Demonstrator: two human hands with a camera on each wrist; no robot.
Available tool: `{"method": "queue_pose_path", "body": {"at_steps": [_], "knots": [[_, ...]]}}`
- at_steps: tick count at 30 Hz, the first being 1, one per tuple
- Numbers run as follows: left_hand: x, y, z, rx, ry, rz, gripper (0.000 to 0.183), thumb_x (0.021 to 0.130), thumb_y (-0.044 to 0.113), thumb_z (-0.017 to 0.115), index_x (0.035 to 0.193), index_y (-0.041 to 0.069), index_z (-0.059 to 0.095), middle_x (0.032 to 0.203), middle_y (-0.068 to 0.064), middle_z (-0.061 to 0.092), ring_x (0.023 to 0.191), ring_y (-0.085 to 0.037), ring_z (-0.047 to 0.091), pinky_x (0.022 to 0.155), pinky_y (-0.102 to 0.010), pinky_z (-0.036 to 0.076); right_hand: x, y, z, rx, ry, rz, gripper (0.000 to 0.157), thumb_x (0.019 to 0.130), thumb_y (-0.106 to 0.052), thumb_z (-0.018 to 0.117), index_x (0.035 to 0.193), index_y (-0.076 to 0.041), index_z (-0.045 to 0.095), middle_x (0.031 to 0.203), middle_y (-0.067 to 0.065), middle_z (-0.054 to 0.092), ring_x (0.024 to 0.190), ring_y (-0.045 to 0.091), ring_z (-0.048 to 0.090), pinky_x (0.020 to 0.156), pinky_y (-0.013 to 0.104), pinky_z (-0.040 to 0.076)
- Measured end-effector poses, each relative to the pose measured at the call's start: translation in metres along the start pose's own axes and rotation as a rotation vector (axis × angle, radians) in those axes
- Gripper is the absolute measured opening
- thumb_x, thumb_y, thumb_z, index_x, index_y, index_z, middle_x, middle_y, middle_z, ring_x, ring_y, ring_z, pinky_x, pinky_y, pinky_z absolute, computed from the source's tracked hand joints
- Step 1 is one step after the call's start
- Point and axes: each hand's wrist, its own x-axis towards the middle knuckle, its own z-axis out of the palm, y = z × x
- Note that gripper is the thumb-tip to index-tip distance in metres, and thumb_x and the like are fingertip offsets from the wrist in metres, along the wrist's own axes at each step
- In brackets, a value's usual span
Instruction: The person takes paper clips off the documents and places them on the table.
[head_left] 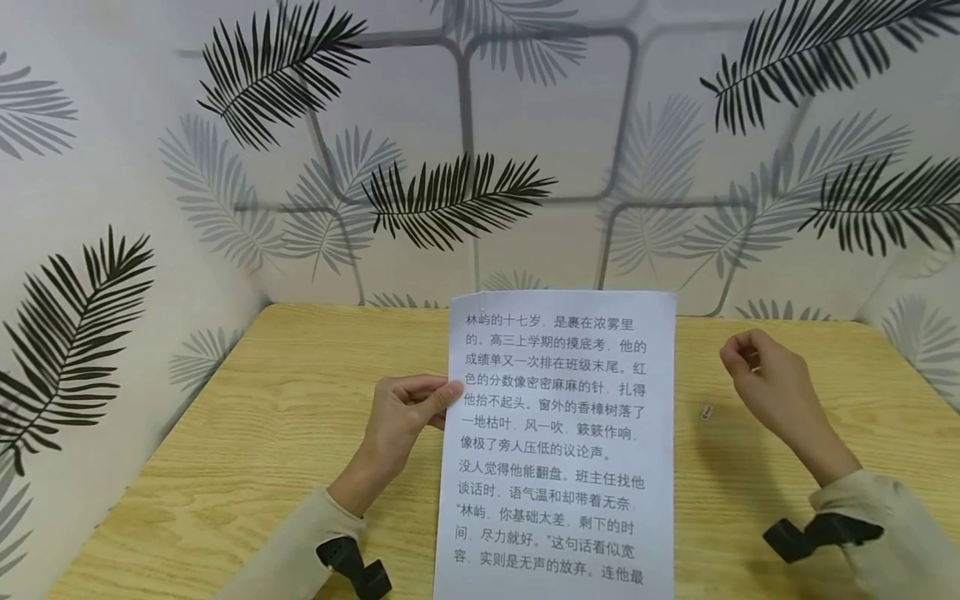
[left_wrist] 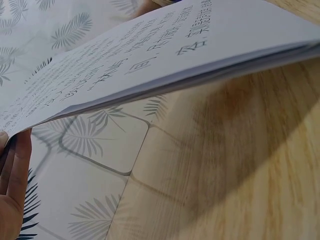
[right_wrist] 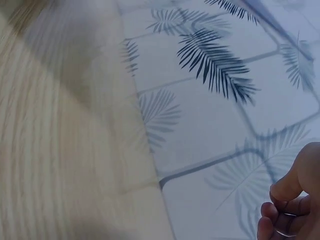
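Note:
A stack of white paper sheets printed with dark Chinese text stands raised in front of me. In the left wrist view, layered edges show along the side of the sheets. My left hand pinches their left edge, thumb on the printed face and fingers behind. To the right of the sheets and apart from them, my right hand is raised with curled fingers. In the right wrist view, the thumb of that hand meets the fingers, and nothing shows between them. A small paper clip lies on the table below it.
The wood-grain table reaches back to a wall patterned with leaves and dark lines. Another leaf-patterned wall rises at the left. Black wrist devices sit at both cuffs.

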Motion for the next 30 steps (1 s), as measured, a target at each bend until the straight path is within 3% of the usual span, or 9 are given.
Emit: {"method": "queue_pose_path", "body": {"at_steps": [3,5,13,22,30], "knots": [[0.000,0.000,0.000,-0.003,0.002,-0.006,0.023,0.089,0.000,0.065,0.101,-0.019,0.065,0.076,0.005,0.074,0.059,-0.012,0.068,0.058,-0.025,0.059,0.000,-0.009,-0.002,0.020,0.035,-0.036,0.018,0.100,-0.014,0.049,0.100,0.003,0.057,0.092,0.018,0.064,0.076,-0.018,0.043,0.064,0.005,0.040],[0.000,0.000,0.000,-0.006,0.004,-0.007,0.023,0.089,0.001,0.065,0.101,-0.019,0.065,0.076,0.004,0.074,0.059,-0.012,0.068,0.058,-0.025,0.059,0.000,-0.015,-0.004,0.033,0.049,-0.058,0.018,0.100,-0.013,0.049,0.100,0.003,0.057,0.091,0.018,0.063,0.076,-0.019,0.042,0.065,0.004,0.039],[0.000,0.000,0.000,-0.008,0.002,-0.005,0.024,0.089,0.000,0.065,0.100,-0.021,0.064,0.078,-0.003,0.074,0.059,-0.012,0.068,0.058,-0.026,0.059,-0.001,-0.032,-0.008,0.035,0.068,-0.101,0.018,0.101,-0.014,0.050,0.102,0.002,0.057,0.091,0.016,0.063,0.078,-0.018,0.043,0.070,0.011,0.040],[0.000,-0.001,-0.001,0.001,0.014,-0.010,0.023,0.088,0.001,0.066,0.100,-0.019,0.065,0.076,0.000,0.074,0.059,-0.012,0.068,0.058,-0.025,0.058,0.005,-0.052,-0.009,0.067,0.100,-0.101,0.019,0.101,-0.016,0.050,0.102,0.002,0.056,0.092,0.014,0.062,0.081,-0.016,0.044,0.074,0.010,0.040],[0.000,-0.002,-0.001,0.007,0.002,0.006,0.024,0.089,0.001,0.066,0.100,-0.019,0.065,0.079,-0.007,0.074,0.060,-0.012,0.068,0.058,-0.026,0.059,0.013,-0.076,-0.007,0.125,0.121,-0.112,0.020,0.100,-0.016,0.050,0.102,0.003,0.055,0.092,0.013,0.060,0.080,-0.008,0.046,0.076,0.018,0.040]]}}
